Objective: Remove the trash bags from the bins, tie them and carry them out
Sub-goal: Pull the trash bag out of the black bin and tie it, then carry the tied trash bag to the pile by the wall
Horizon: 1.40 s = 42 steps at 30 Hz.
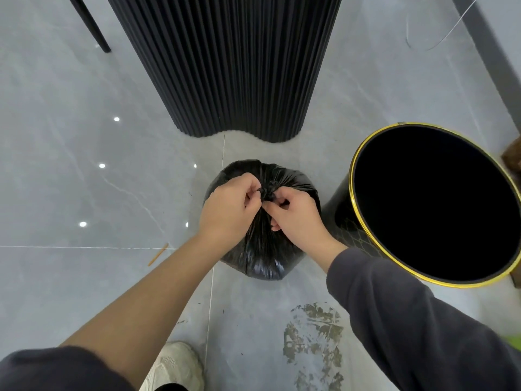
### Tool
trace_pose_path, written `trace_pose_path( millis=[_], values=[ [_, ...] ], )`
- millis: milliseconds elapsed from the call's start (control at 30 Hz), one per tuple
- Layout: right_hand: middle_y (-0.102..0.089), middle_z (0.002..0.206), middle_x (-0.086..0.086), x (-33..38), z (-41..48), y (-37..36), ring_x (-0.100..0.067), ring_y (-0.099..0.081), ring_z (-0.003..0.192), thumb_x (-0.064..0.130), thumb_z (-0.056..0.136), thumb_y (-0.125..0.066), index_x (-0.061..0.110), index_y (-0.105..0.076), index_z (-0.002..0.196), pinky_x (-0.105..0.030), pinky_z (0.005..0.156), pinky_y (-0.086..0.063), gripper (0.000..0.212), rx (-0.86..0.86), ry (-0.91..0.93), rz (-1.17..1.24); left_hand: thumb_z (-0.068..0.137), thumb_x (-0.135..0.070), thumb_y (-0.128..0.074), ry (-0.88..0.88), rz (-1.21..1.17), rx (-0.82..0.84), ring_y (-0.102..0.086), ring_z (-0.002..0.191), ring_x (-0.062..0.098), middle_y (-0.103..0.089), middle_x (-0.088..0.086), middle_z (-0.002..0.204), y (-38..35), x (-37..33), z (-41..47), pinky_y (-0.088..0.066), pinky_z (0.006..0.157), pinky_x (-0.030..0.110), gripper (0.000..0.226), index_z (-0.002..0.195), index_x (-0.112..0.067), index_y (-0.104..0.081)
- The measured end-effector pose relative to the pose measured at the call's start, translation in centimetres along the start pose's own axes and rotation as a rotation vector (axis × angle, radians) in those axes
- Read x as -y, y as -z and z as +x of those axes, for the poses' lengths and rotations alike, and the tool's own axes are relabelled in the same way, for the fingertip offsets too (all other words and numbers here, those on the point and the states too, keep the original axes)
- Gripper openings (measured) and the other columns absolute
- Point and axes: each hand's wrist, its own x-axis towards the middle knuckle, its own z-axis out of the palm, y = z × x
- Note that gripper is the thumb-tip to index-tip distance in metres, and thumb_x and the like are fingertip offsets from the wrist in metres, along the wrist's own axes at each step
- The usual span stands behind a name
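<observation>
The knot [267, 191] of one black bag [263, 258] is pinched by the left grip [225, 210] and right grip [298, 218], fingers curled tight. The bag is set on the floor [84, 277] beside one bin [338, 214].

We've got a glossy grey tile floor [70, 277] here, with light spots reflecting in it. Sitting on it: a black bag [262, 263] in the middle, a gold-rimmed black bin [339, 213] just beside it on the right, a ribbed black column [225, 66] behind, and a thin black leg [90, 24] far left. Also an orange stick [158, 254], a grubby stain [313, 340] and our white shoe [174, 365].
</observation>
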Motion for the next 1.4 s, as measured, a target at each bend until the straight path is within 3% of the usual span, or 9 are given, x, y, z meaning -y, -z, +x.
trace_pose_path(
  millis=[133,267,367,433,533,633,800,900,1400],
  values=[
    [-0.058,0.066,-0.001,-0.1,0.0,-0.5,-0.002,-0.056,0.045,0.011,0.089,-0.064,0.014,-0.062,0.091,-0.023,0.052,-0.056,0.004,-0.030,0.035,-0.048,0.085,-0.016,-0.056,0.016,0.051,-0.089,-0.056,0.069,0.012,-0.061,-0.009,0.079,0.9,-0.2,-0.3,-0.047,0.062,0.033,0.005,0.088,-0.017,-0.060],
    [-0.058,0.063,0.001,-0.6,0.0,-0.7,-0.006,-0.059,0.048,0.011,0.089,-0.064,0.017,-0.061,0.082,-0.031,0.055,-0.058,0.009,-0.019,0.041,-0.111,0.086,-0.018,-0.057,-0.017,0.079,-0.041,-0.057,0.070,0.012,-0.062,-0.010,0.080,1.1,0.2,-0.5,-0.048,0.064,0.033,0.004,0.087,-0.018,-0.061],
    [-0.060,0.070,-0.002,-1.4,0.0,-0.4,-0.019,-0.061,0.064,0.016,0.087,-0.065,0.012,-0.067,0.089,-0.041,0.068,-0.055,0.004,0.014,0.111,-0.315,0.084,-0.021,-0.061,-0.049,0.092,0.035,-0.059,0.079,0.012,-0.063,-0.008,0.089,0.7,2.0,-0.9,-0.051,0.073,0.036,0.008,0.092,-0.018,-0.062],
    [-0.059,0.075,0.001,-1.5,0.0,0.2,-0.018,-0.057,0.072,0.020,0.087,-0.065,0.017,-0.066,0.106,-0.039,0.071,-0.052,0.020,0.009,0.149,-0.470,0.079,-0.033,-0.068,-0.078,0.230,0.104,-0.057,0.094,0.017,-0.061,-0.004,0.102,0.6,3.6,-1.3,-0.050,0.081,0.040,0.029,0.103,-0.019,-0.063],
    [-0.064,0.082,0.004,-1.1,0.0,1.1,-0.020,-0.062,0.080,0.031,0.090,-0.058,0.028,-0.057,0.123,-0.032,0.061,-0.049,0.032,-0.028,0.187,-0.809,0.071,-0.035,-0.077,-0.093,0.460,0.156,-0.057,0.097,0.025,-0.062,0.000,0.099,0.2,5.2,-1.6,-0.044,0.079,0.040,0.036,0.102,-0.020,-0.066],
    [-0.067,0.094,0.004,-0.7,0.1,1.4,-0.022,-0.064,0.081,0.036,0.094,-0.054,0.028,-0.064,0.110,-0.027,0.055,-0.040,0.021,-0.046,0.247,-1.019,0.072,-0.019,-0.076,-0.112,0.478,0.088,-0.060,0.079,0.023,-0.063,-0.003,0.079,0.0,5.3,-1.5,-0.040,0.072,0.037,0.012,0.080,-0.019,-0.067],
    [-0.058,0.098,0.001,0.9,0.3,1.4,-0.021,-0.055,0.090,0.028,0.089,-0.063,0.020,-0.073,0.092,-0.029,0.064,-0.037,0.013,-0.086,0.289,-0.897,0.076,-0.014,-0.073,-0.163,0.422,0.066,-0.059,0.067,0.021,-0.061,-0.005,0.069,2.5,4.6,-1.2,-0.040,0.070,0.036,0.008,0.072,-0.019,-0.067],
    [-0.060,0.101,0.005,4.2,-0.4,2.2,-0.019,-0.051,0.098,0.027,0.088,-0.063,0.021,-0.072,0.087,-0.033,0.078,-0.034,0.011,-0.043,0.295,-0.897,0.076,-0.018,-0.074,-0.177,0.426,0.107,-0.059,0.066,0.021,-0.061,-0.005,0.069,6.1,2.9,-1.3,-0.042,0.068,0.036,0.009,0.072,-0.019,-0.066],
    [-0.058,0.083,0.010,33.9,-10.5,3.0,-0.016,-0.051,0.088,0.028,0.091,-0.058,0.027,-0.049,0.077,-0.036,0.084,-0.035,0.017,0.203,0.279,-0.859,0.093,-0.015,-0.053,0.011,0.192,0.168,-0.055,0.065,0.027,-0.056,0.004,0.079,34.8,-11.8,-3.6,-0.050,0.058,0.043,0.010,0.085,-0.010,-0.056]
  ],
)
